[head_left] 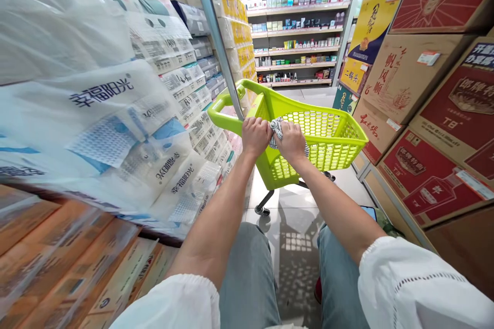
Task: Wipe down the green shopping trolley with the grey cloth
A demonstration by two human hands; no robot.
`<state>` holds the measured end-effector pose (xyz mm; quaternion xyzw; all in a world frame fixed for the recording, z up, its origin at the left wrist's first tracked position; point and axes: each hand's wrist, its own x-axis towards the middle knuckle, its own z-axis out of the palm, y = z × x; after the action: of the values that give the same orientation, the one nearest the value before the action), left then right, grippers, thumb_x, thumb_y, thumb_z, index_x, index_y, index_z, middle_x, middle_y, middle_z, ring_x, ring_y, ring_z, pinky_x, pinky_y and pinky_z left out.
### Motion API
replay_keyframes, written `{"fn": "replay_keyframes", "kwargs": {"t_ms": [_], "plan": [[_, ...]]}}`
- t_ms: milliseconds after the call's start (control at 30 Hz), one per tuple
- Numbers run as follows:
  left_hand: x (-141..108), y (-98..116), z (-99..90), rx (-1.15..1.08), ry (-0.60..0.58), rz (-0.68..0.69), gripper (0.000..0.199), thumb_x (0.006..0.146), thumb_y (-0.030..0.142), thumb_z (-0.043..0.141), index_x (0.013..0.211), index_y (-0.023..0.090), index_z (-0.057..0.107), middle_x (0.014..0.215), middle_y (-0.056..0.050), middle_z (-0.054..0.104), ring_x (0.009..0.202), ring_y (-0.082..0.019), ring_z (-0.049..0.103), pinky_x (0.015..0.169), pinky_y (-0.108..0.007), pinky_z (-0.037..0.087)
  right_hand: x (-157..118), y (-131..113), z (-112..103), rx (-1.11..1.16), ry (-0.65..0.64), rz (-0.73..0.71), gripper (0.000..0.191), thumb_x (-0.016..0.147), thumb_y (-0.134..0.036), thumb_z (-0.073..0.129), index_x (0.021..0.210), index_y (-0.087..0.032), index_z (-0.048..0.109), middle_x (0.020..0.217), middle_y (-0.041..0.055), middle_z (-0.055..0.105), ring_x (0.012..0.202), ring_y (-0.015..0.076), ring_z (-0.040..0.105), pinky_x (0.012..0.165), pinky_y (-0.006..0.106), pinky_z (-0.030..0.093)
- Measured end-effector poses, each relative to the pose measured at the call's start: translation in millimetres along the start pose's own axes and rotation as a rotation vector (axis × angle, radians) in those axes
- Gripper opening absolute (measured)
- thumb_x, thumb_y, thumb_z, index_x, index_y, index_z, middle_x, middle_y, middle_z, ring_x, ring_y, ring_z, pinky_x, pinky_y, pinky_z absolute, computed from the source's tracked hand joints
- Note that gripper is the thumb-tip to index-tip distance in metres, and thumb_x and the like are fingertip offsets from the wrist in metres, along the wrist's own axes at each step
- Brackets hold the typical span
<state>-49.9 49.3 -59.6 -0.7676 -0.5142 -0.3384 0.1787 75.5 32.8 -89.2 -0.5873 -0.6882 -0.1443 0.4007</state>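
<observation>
Left hand (255, 137): gripping cart (267, 172), frame centre.
Right hand (290, 140): clutching cloth (276, 126), centre.
Wheel (262, 211): may roll under hard pushing.

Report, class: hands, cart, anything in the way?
Left hand gripping cart. Right hand clutching cloth. Cart upright on wheels, between packs and boxes. No obstruction visible at hands.

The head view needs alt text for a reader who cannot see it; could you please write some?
A person's left hand grips a green cart while the right hand holds a patterned cloth there. Wrapped packs line the left, boxes the right, and shelves stand ahead.
</observation>
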Motion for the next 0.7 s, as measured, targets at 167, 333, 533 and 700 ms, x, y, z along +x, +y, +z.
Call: {"fn": "replay_keyframes", "kwargs": {"t_ms": [167, 333, 533, 700], "plan": [[-1.1, -3.7, -2.9, -0.061, 0.000, 0.001, 0.040, 0.094, 0.040, 0.031, 0.077, 0.021, 0.062, 0.087, -0.012, 0.064, 0.103, -0.028, 0.054, 0.099, -0.045, 0.029, -7.8, 44.6, -9.1, -0.061, -0.035, 0.000, 0.036, 0.089, -0.043, 0.048, 0.112, -0.017, 0.057, 0.106, 0.0120, 0.061, 0.098, 0.0267, 0.049, 0.081, 0.036, 0.039], [-0.4, 0.1, -0.1, -0.088, 0.028, -0.035, 0.037, 0.093, 0.040, 0.035, 0.075, 0.021, 0.061, 0.087, -0.012, 0.064, 0.103, -0.028, 0.053, 0.100, -0.044, 0.029, -8.8, 51.8, -15.3, -0.124, -0.048, 0.141, 0.033, 0.088, -0.042, 0.049, 0.108, -0.018, 0.058, 0.104, 0.0119, 0.062, 0.097, 0.0280, 0.048, 0.079, 0.037, 0.039], [-0.8, 3.9, -0.6, 0.017, 0.021, 0.015, 0.038, 0.094, 0.037, 0.032, 0.076, 0.021, 0.061, 0.087, -0.012, 0.064, 0.100, -0.027, 0.054, 0.098, -0.044, 0.031, -5.2, 0.7, -7.9, -0.059, -0.057, 0.027, 0.038, 0.090, -0.043, 0.046, 0.117, -0.017, 0.053, 0.110, 0.0126, 0.059, 0.102, 0.0271, 0.047, 0.084, 0.037, 0.038], [-1.4, -3.3, -4.8, 0.058, 0.012, 0.051, 0.038, 0.094, 0.038, 0.031, 0.076, 0.021, 0.060, 0.084, -0.010, 0.063, 0.096, -0.026, 0.055, 0.096, -0.043, 0.033, -9.5, 25.8, -14.4, -0.065, -0.091, -0.018, 0.038, 0.089, -0.043, 0.047, 0.116, -0.017, 0.055, 0.112, 0.0117, 0.060, 0.101, 0.0262, 0.048, 0.083, 0.034, 0.038]]}}
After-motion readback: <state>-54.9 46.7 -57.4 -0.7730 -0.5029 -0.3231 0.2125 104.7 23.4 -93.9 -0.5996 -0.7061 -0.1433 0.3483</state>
